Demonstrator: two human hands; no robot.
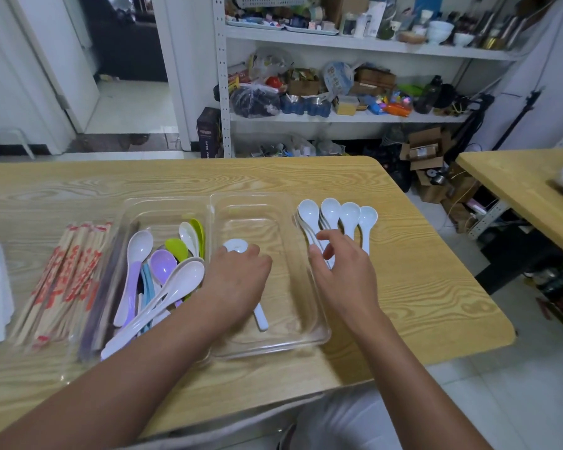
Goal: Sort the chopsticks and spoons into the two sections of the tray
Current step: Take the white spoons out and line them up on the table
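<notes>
Left hand (238, 277) curled around glossy white spoon (236, 246) in clear tray (257, 195); right hand (338, 264) spread.

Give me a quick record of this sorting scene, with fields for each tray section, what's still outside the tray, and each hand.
left section: mixed coloured spoons
right section: one white spoon, under the left hand
chopsticks: wrapped, on the table left of the tray
loose spoons: white, in a row on the table right of the tray
left hand: over the white spoon, grip hidden
right hand: on the loose spoons' handles, grip unclear
</notes>
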